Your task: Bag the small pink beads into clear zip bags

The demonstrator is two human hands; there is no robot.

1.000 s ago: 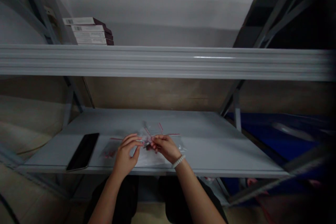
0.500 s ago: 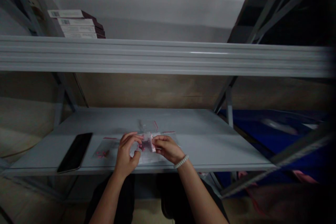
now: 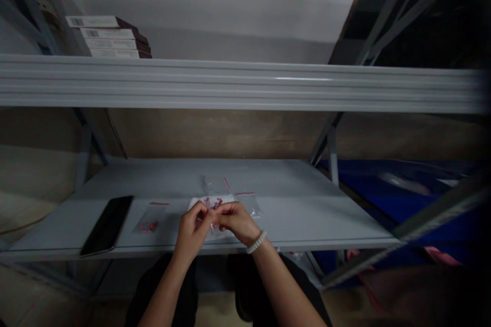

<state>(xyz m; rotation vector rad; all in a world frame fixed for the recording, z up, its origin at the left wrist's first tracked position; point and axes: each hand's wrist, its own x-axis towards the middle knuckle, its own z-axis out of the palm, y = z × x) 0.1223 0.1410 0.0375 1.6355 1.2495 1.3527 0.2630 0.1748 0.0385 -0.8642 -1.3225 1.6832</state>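
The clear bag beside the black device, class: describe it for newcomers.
Below the grey beam, the shelf bears a flat black device at left. To its right lies a clear bag; unlike the second bag behind the right hand, it shows reddish contents.

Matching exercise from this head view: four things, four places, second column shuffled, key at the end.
Things
1. black flat device
2. stack of boxes
3. pale bracelet
4. clear bag with red bits inside

Places
A. around the wrist of the right hand
B. between the black flat device and the left hand
C. behind the ridged grey beam, toward the left
D. leftmost of the things on the lower shelf

Right pairs: 1-D, 2-C, 3-A, 4-B
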